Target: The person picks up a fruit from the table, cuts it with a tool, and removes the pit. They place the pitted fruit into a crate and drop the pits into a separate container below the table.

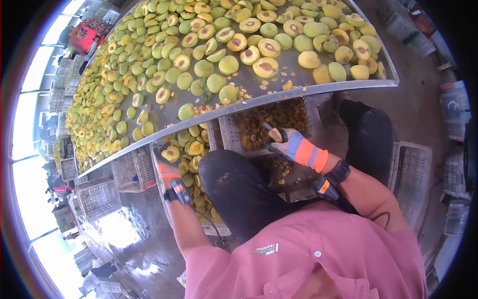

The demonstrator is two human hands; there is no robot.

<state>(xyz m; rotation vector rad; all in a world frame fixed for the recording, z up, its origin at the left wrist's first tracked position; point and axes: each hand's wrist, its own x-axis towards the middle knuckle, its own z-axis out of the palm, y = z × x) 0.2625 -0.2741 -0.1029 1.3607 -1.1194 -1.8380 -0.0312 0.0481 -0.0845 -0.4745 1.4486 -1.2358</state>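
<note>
My left hand (162, 163), in a grey and orange glove, is low at the left, over a crate (213, 228) of yellow-green fruit. A halved stone fruit (171, 153) sits against its fingers, which look closed on it; part of the grip is hidden. In my right hand (298, 148), gloved the same way, is a small hand tool (273, 132) with a wooden-looking handle, its thin tip pointing up and left. Beneath that tool stands a crate (230, 133) holding brown pits and scraps.
A metal-edged table (298, 91) covered with halved and whole stone fruit spans the view ahead. Plastic crates (130, 172) stand at the left, with another crate (411, 174) by my right side. A person in red (93, 35) is at the far left.
</note>
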